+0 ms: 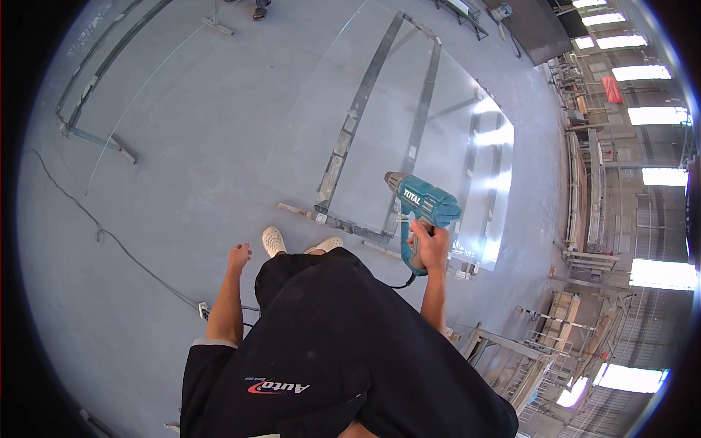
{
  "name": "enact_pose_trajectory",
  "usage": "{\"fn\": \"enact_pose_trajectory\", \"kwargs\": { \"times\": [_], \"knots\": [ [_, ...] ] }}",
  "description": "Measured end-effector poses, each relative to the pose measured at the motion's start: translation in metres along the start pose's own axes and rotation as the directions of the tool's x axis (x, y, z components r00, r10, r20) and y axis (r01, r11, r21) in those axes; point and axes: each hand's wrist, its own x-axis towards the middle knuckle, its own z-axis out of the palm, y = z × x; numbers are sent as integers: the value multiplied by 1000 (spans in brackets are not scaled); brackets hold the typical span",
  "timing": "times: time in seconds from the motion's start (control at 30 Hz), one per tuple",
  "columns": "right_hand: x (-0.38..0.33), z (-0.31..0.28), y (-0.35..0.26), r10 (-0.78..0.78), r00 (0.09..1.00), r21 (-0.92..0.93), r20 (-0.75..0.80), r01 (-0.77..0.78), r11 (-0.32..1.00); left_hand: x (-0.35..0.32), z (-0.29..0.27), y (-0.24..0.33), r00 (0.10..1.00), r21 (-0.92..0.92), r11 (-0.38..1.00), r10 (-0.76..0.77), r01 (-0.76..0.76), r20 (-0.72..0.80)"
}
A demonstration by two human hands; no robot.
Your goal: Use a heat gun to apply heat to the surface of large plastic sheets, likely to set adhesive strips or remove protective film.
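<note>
My right hand [432, 247] is wrapped round the grip of a teal heat gun [431, 202], held up in front of me. Its metal nozzle [395, 179] points to the upper left, over the near part of a large transparent sheet [387, 139], which looks like glass. A black cord leaves the bottom of the grip. The sheet lies across a metal frame stand [343, 150] and reflects bright light along its right side. My left hand [239, 257] hangs by my left side with loosely bent fingers and nothing in it, apart from the stand.
A cable with a plug connection [204, 310] runs over the grey floor at my left. Another metal frame [87, 91] stands at the far left. Racks with long boards and frames [577, 197] line the right side. Part of a person's foot [260, 13] shows at the top.
</note>
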Motion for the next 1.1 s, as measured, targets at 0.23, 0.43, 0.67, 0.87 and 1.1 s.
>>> {"fn": "enact_pose_trajectory", "kwargs": {
  "times": [0.23,0.43,0.67,0.87,1.1],
  "knots": [
    [0,-1,2,14,1000,12,2,-14,1000,-18,-6,28,994,-63,994,-83,87,66],
    [0,1,6,31,999,48,-9,-30,998,-17,0,26,989,-50,994,-96,102,112],
    [-3,3,7,72,997,129,-1,-71,989,-16,2,23,986,-46,995,-80,88,147],
    [-3,5,4,62,998,137,-4,-61,989,-16,-3,18,988,-48,995,-82,88,128],
    [-2,9,0,49,999,139,-3,-48,989,-25,-8,26,983,-29,998,-54,60,175]
  ]
}}
